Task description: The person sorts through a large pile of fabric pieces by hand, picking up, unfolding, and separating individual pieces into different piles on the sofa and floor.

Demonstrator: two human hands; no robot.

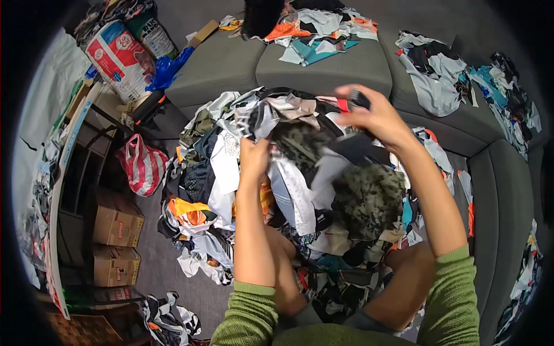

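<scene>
Both hands grip one dark garment [323, 144] over the pile [231, 173]: left hand [254, 158] pinching, right hand [372, 115] clenched (fabric blurred). Tugging could snag and spill neighbouring clothes floorward.

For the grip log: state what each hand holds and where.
Both hands, left hand and right hand, pinch the upper edge of one dark garment above the clothes pile.

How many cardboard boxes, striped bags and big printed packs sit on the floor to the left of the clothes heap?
Cardboard boxes: 2
Red-and-white striped bag: 1
Large printed pack: 1
Total: 4
</scene>
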